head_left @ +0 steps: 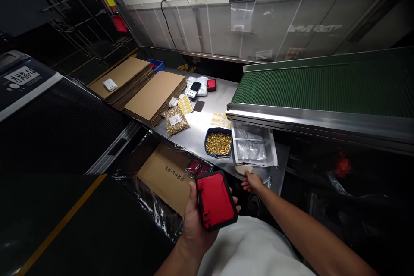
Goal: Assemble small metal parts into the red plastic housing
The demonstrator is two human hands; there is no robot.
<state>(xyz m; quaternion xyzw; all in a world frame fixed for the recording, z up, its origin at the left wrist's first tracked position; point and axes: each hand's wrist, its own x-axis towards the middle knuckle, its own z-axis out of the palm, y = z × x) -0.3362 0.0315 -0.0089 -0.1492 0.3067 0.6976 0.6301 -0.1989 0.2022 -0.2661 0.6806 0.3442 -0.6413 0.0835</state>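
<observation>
The left grip (196, 224) is clamped on a red case (218, 200) with a black rim, the thumb along one side and fingertips showing at the other. The case is in front of the person, off the near edge of the metal surface (194, 138) and beside a brown carton (161, 177) with clear film around it. The right grip (254, 182) is at that edge, its thumb at a beige disc (243, 170) just beside a white tray (272, 148) of clear bags (250, 144); whether the fingers close on the disc, I cannot tell. Left of the tray stands a blue bin (217, 156) of gold pieces (218, 143), and farther left lie a filled bag (176, 125) and flat cardboard (158, 92). A green conveyor (323, 84) rises behind the tray
</observation>
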